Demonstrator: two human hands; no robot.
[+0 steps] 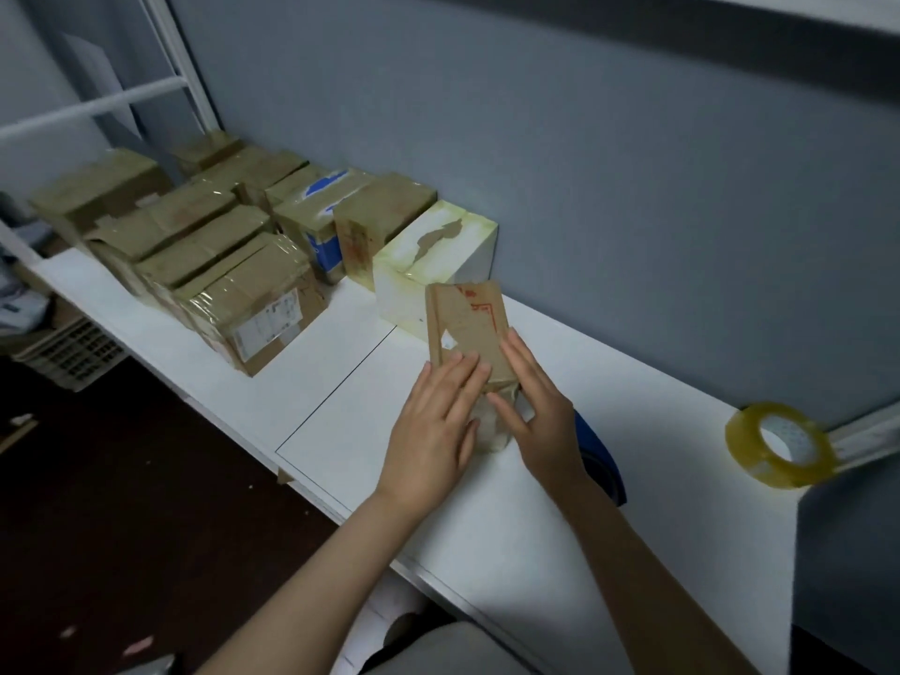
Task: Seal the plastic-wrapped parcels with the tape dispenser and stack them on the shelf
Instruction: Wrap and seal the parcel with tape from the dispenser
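Observation:
A small brown parcel [468, 324] with red print lies on the white shelf [341, 411], its near end wrapped in clear plastic. My left hand [436, 426] lies flat on its near left side with straight fingers. My right hand [535, 411] presses on its right side, fingers extended along the top. A roll of yellowish clear tape [779, 445] stands on edge at the right of the shelf, apart from both hands. A blue object [601, 460] lies behind my right forearm, mostly hidden.
Several taped brown parcels [195, 246] stand in rows at the shelf's left back. A white box [438, 255] sits just beyond the small parcel, against the grey wall. A white metal frame [160, 85] rises at the far left. Dark floor lies below.

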